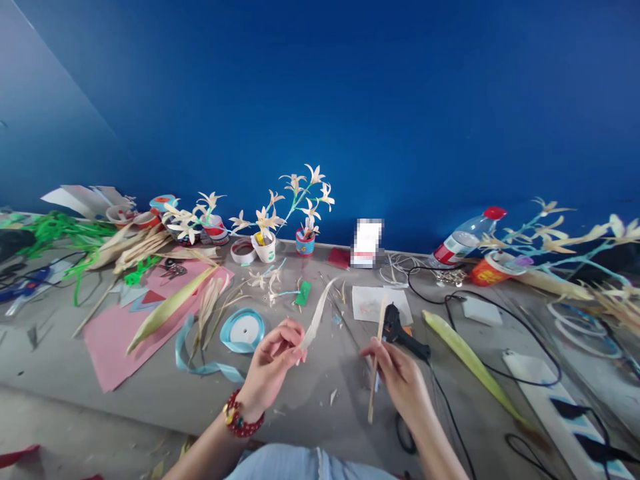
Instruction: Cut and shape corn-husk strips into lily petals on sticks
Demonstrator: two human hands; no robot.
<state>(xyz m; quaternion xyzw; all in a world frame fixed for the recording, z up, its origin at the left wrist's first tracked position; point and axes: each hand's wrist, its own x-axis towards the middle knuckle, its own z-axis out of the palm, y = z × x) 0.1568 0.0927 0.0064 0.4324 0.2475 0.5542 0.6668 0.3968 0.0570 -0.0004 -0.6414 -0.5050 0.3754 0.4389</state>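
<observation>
Between the thumb and fingers of my left hand (277,357) is the lower end of a pale, pointed strip of corn husk (319,313), its tip curving up and to the right. My right hand (395,373) pinches a thin wooden stick (373,390), held nearly upright and apart from the husk strip. Just beyond the right hand lies a black glue gun (403,333), beside a white sheet (383,305). A roll of light blue ribbon (243,330) rests left of my left hand, its loose end trailing over the table.
Pink paper (113,340) and a green husk (167,310) lie at left. Husk flowers stand in small cups (265,248) along the blue wall. At right are another green husk (470,360), a plastic bottle (463,243), a red cup (493,268), black cables and a power strip (535,380).
</observation>
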